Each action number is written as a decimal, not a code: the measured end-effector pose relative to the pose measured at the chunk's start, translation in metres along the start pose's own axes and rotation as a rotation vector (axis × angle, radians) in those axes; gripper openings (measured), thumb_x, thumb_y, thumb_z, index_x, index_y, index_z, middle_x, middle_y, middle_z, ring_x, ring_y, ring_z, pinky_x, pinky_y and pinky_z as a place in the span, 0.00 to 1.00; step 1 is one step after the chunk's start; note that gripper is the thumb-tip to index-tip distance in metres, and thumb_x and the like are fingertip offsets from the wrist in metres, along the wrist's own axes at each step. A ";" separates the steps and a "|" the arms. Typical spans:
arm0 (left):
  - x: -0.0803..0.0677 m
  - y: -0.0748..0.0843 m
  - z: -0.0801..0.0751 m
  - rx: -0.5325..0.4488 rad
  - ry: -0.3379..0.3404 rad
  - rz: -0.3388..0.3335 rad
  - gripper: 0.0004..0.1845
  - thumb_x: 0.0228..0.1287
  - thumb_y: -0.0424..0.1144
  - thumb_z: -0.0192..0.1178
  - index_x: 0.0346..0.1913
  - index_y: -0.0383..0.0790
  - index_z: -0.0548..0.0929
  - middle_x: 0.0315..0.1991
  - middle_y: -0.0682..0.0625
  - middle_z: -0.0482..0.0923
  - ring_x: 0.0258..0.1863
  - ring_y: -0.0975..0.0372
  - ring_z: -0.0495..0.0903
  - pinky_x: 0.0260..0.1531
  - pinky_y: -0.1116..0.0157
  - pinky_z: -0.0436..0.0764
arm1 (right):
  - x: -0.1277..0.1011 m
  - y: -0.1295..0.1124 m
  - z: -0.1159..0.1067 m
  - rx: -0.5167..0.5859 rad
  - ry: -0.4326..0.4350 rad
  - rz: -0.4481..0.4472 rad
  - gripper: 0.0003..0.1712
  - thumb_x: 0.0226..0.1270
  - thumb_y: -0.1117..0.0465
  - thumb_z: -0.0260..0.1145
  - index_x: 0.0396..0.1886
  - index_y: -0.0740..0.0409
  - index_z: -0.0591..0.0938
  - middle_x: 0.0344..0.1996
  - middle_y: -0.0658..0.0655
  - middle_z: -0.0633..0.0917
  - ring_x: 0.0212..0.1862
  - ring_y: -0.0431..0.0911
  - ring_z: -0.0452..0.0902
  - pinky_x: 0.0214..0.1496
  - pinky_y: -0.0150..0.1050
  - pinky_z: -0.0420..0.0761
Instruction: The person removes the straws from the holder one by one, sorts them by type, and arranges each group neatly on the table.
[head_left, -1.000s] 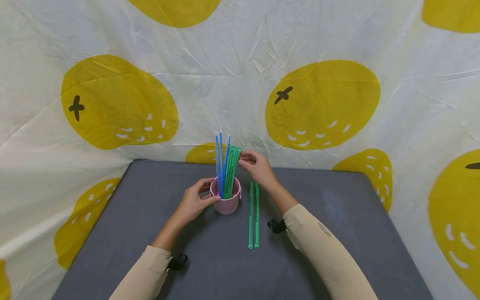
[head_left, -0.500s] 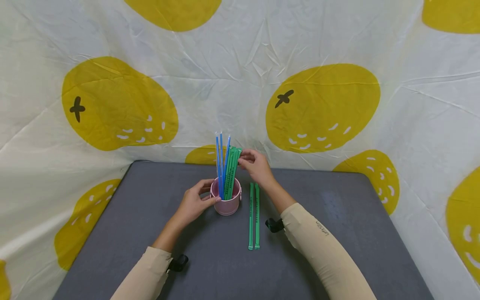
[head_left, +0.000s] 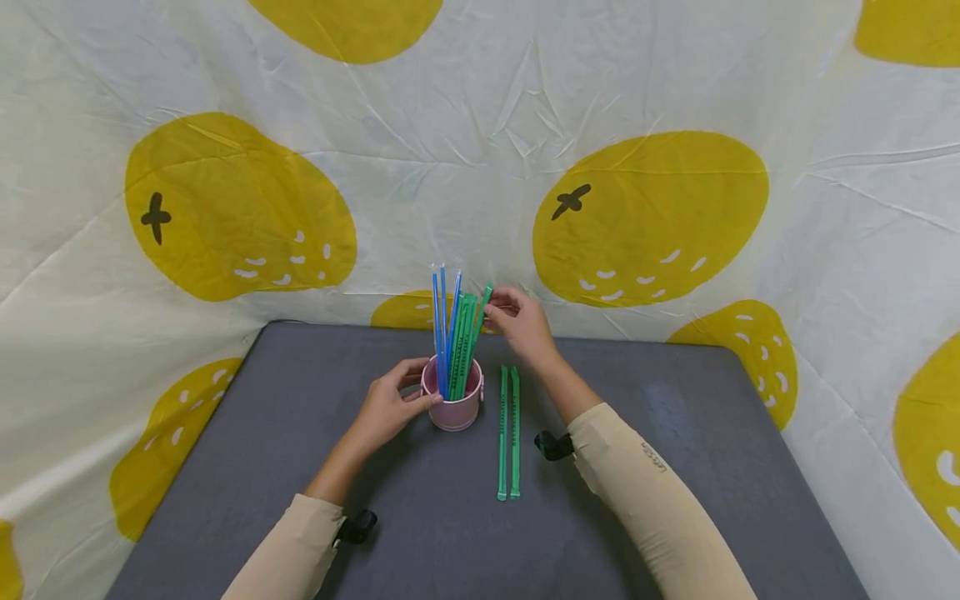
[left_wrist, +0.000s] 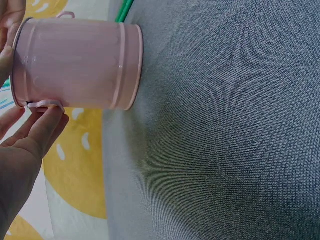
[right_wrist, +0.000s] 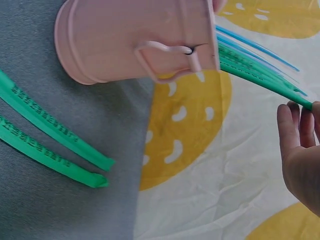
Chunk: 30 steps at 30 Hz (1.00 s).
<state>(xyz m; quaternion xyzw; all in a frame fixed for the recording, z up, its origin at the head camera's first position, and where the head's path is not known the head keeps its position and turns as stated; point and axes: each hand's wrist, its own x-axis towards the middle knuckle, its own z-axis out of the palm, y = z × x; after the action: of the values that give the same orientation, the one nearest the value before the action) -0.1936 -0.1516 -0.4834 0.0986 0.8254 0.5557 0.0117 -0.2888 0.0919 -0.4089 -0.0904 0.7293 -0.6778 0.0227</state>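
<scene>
A small pink metal bucket (head_left: 454, 415) stands upright on the dark table, with several green paper-wrapped straws (head_left: 460, 350) and several blue straws (head_left: 437, 321) in clear wrappers inside. My left hand (head_left: 388, 403) holds the bucket's left side, thumb at the front of the rim; in the left wrist view its fingers touch the side handle (left_wrist: 46, 104). With thumb and fingertips, my right hand (head_left: 527, 331) pinches the upper end of one green wrapped straw (right_wrist: 272, 88). That straw leans right, apart from the bunch at the top, its lower end hidden in the bucket.
Two more green wrapped straws (head_left: 502, 433) lie side by side on the dark grey table (head_left: 420, 533), right of the bucket. A white cloth (head_left: 450, 208) with yellow fruit prints hangs behind the table.
My right hand has moved slightly up and right, tilting one green straw's top away from the bunch. The left hand and the bucket stay in place.
</scene>
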 end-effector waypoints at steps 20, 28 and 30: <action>0.000 -0.001 -0.004 0.020 -0.004 0.000 0.34 0.60 0.43 0.77 0.68 0.42 0.77 0.63 0.40 0.81 0.62 0.45 0.83 0.58 0.48 0.84 | 0.005 -0.038 -0.020 0.111 -0.022 -0.160 0.21 0.76 0.68 0.64 0.61 0.78 0.75 0.54 0.72 0.81 0.46 0.44 0.87 0.57 0.53 0.86; 0.000 0.001 -0.004 0.018 -0.001 -0.005 0.34 0.59 0.43 0.77 0.68 0.41 0.77 0.63 0.40 0.81 0.61 0.44 0.83 0.58 0.50 0.84 | 0.006 -0.054 -0.032 0.099 -0.002 -0.200 0.20 0.76 0.66 0.65 0.61 0.74 0.76 0.51 0.63 0.87 0.53 0.53 0.87 0.51 0.40 0.89; 0.000 0.001 -0.004 0.019 -0.002 -0.001 0.34 0.59 0.43 0.77 0.68 0.41 0.77 0.63 0.39 0.81 0.61 0.44 0.83 0.58 0.49 0.84 | 0.007 -0.058 -0.035 0.111 0.006 -0.210 0.21 0.75 0.67 0.65 0.61 0.75 0.76 0.49 0.60 0.88 0.52 0.52 0.87 0.52 0.41 0.89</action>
<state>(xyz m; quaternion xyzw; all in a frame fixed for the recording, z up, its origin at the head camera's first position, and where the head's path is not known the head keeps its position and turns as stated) -0.1942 -0.1547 -0.4805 0.0986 0.8307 0.5478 0.0118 -0.2948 0.1211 -0.3477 -0.1629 0.6772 -0.7161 -0.0454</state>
